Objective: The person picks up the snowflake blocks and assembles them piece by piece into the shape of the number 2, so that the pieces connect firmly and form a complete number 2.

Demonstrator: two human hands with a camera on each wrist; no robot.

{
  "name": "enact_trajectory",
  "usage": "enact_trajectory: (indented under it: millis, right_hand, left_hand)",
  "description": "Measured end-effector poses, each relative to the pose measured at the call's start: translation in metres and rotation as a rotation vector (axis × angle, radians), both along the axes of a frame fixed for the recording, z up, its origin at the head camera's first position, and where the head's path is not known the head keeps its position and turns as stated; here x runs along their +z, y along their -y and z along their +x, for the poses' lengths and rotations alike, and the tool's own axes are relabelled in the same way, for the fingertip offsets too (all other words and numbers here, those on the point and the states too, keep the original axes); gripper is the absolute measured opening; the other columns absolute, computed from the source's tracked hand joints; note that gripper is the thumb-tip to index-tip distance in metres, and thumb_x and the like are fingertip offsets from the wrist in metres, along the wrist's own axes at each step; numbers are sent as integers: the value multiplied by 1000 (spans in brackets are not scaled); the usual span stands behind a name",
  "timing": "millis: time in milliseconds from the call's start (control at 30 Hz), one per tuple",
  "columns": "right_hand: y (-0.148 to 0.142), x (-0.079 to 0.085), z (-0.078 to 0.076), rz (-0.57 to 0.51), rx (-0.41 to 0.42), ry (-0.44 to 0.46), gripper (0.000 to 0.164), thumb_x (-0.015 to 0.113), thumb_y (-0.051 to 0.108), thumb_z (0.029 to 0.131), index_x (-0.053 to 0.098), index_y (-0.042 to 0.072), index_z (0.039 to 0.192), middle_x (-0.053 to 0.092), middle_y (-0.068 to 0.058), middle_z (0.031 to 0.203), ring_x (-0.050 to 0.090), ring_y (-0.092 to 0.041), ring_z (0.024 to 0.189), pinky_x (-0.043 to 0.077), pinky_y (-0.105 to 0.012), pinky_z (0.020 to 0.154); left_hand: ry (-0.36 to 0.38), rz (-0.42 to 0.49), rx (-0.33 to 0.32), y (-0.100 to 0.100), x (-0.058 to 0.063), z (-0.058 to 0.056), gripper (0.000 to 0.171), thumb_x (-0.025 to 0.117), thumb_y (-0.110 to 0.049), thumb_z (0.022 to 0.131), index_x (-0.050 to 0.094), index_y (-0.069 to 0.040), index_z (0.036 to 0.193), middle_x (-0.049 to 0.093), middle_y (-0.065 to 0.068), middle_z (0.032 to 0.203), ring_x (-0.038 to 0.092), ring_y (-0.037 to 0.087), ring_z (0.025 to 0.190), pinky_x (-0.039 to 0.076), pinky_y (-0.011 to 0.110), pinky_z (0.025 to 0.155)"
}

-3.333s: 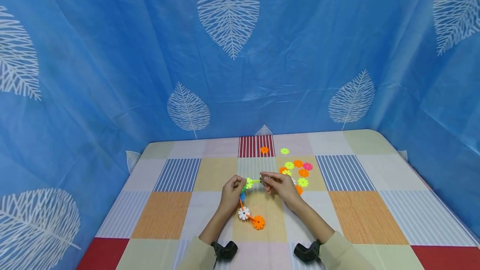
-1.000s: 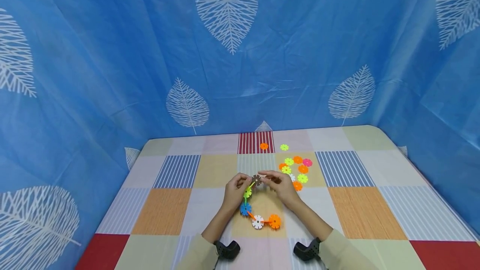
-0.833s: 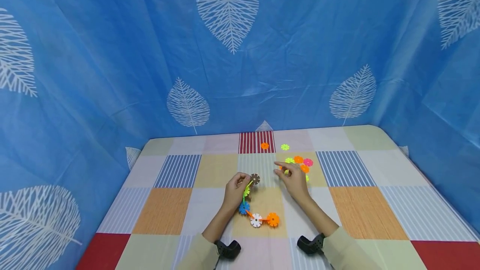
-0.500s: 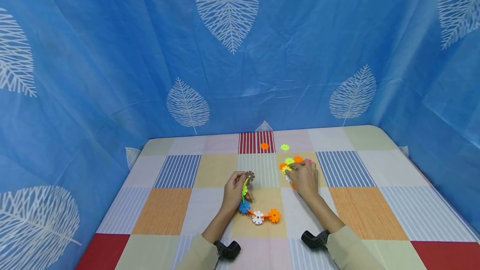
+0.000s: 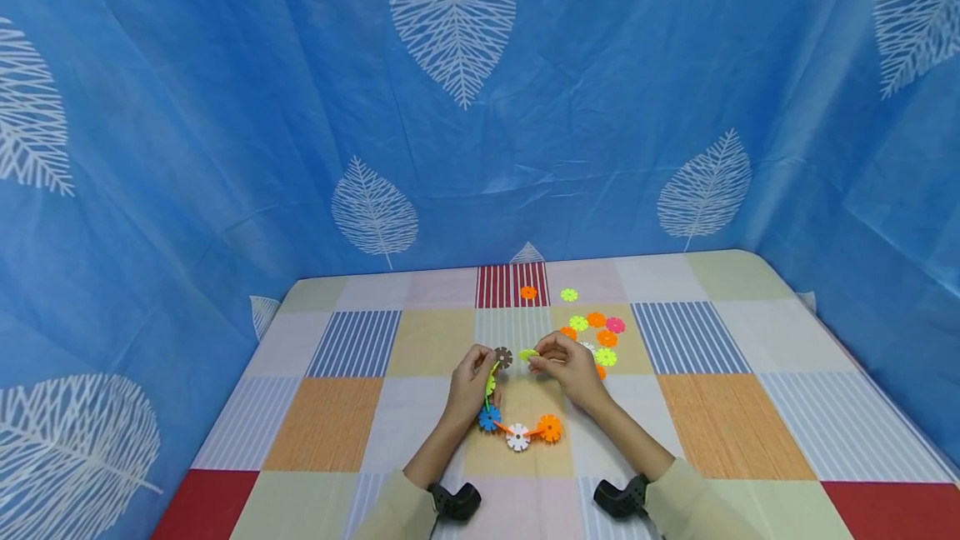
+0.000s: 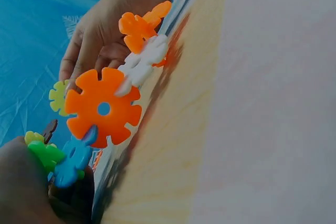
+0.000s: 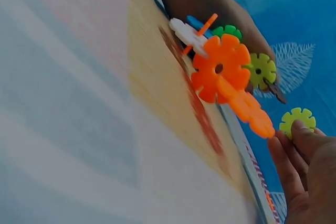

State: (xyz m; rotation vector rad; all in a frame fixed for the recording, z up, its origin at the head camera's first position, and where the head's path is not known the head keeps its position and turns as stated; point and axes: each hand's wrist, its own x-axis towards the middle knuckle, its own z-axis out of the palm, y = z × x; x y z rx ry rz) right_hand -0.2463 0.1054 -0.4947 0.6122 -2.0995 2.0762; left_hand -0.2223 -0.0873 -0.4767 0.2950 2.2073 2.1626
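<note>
My left hand [image 5: 468,382] pinches the upper end of a chain of interlocking snowflake discs. A brown disc [image 5: 503,357] sticks out past its fingertips. Below, a blue disc [image 5: 490,418], a white disc [image 5: 518,437] and an orange disc [image 5: 550,428] hang in a curve to the right. In the left wrist view, a green disc [image 6: 47,154] joins the blue one. Between thumb and fingers, my right hand [image 5: 572,369] holds a loose yellow-green disc [image 7: 298,121], a short gap from the brown one. The left palm hides part of the chain.
Loose discs lie beyond my right hand, among them a pink disc [image 5: 615,325] and a yellow-green disc [image 5: 606,357]. Farther back are an orange disc [image 5: 528,293] and another yellow-green one [image 5: 569,295]. A blue curtain [image 5: 555,148] borders the checked tablecloth [image 5: 442,344].
My right hand let go of the brown disc, reached right to the loose discs, and came back with a yellow-green one. My left hand has kept its hold on the chain.
</note>
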Motion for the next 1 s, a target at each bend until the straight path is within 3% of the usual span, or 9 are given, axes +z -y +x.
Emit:
enact_trajectory:
  millis: [133,367,567,800,1000]
  right_hand:
    - [5,13,9,39,40,-28,9,61,-11,81,58,-11,90,62,-28,82,63,-43,74,52,-44,65]
    - [9,23,17,122,12,-124,6,65,-10,79,61,-10,84,65,-23,80,64,-38,73,54,-37,65]
    - [10,21,18,145,-18,-219,7,67,-12,75,61,-8,77,66,-19,76,65,-33,68,54,-34,63]
    - [12,20,18,188,-36,-259,8,68,-9,75,61,-7,76,66,-17,76,65,-31,70,54,-31,64]
    - [5,-2,2,281,-59,-260,8,70,0,78,67,4,84,68,-6,81,65,-21,74,54,-29,67]
  left_hand:
    - [2,-16,-23,0,2,0,22,44,-13,99,53,7,95,49,37,83,47,17,39,43,24,37]
    - [6,-29,-57,0,3,0,25,44,-12,98,54,11,93,48,38,81,46,13,38,42,23,36]
    - [-25,-5,-120,1,2,0,25,43,-9,98,54,13,93,46,41,77,45,13,38,42,23,37]
    - [-30,-27,-124,0,4,-1,24,44,-9,98,55,12,91,50,34,74,45,16,39,42,22,37]
    - [1,-19,-98,0,2,-2,25,43,-10,98,52,12,92,51,34,76,45,16,40,42,22,38]
